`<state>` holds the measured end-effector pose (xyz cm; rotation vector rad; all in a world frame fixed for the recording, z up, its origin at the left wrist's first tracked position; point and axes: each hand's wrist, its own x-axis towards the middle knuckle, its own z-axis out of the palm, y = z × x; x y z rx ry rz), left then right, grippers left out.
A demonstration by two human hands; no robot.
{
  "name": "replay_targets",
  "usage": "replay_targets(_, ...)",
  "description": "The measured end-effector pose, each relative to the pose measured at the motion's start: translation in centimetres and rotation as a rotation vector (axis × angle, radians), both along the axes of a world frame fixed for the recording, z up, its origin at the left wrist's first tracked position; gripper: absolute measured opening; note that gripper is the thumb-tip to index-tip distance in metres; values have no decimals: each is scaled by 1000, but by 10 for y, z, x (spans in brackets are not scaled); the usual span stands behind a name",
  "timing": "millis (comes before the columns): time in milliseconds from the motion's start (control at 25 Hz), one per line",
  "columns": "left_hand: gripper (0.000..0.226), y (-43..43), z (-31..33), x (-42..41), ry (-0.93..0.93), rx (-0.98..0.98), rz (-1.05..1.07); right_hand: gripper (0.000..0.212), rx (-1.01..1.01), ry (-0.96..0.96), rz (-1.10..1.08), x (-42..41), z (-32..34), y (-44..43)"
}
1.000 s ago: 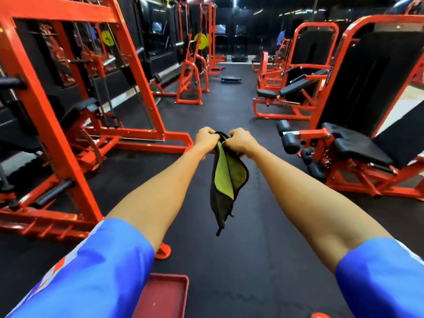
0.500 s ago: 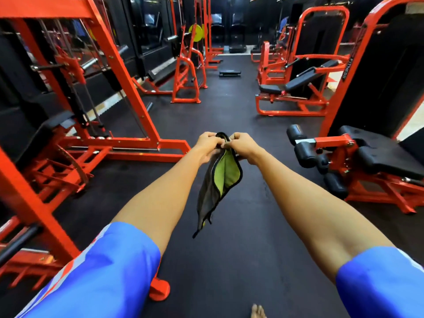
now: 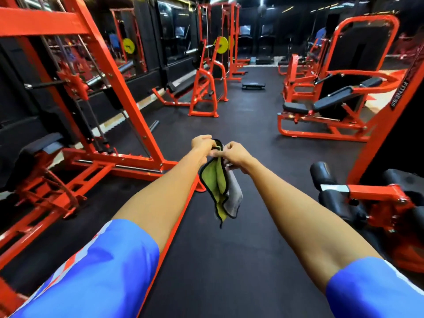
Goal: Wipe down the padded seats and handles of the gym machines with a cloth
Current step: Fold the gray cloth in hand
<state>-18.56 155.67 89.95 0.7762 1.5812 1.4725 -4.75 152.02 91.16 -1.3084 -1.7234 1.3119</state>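
Observation:
A green and grey cloth with a black border hangs in front of me over the dark floor. My left hand pinches its top edge, and my right hand grips the same edge right beside it. The cloth droops folded, green face toward me and a grey flap on its right. An orange leg machine with black roller pads stands close at my right. A black padded seat on an orange machine is at my left.
Orange rack frame rises at the left, its base rail crossing the floor beneath my left arm. A seated machine with black pads stands ahead right. A bench rack lies ahead. Dark rubber floor runs down the middle.
I have moved forward along the aisle and the view tilted up. The cloth has opened a little, showing a grey flap on its right. Both hands keep hold of it.

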Motion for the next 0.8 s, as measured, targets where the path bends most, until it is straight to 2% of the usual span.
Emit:
replay_targets(80,44,45,10,7,-32,35,-61,51,40,-81,-15,1,-1,56)
replay_targets(200,47,119,15,4,-55,76,-84,34,115,-152,-69,-1,-10,149)
replay_targets(440,53,279,33,-7,-116,78,-93,38,143,-172,-98,-8,1,314)
replay_targets(520,49,334,41,-6,-137,80,-90,37,129,-175,-72,-8,8,361)
replay_targets(600,34,378,44,-2,-145,75,-95,35,153,-267,-48,-6,9,403)
replay_targets(720,14,452,44,-2,-39,47,-89,13,225,-339,-89,0,6,486)
replay_targets(800,12,513,32,-11,192,-17,-87,26,274,-316,-84,7,6,545)
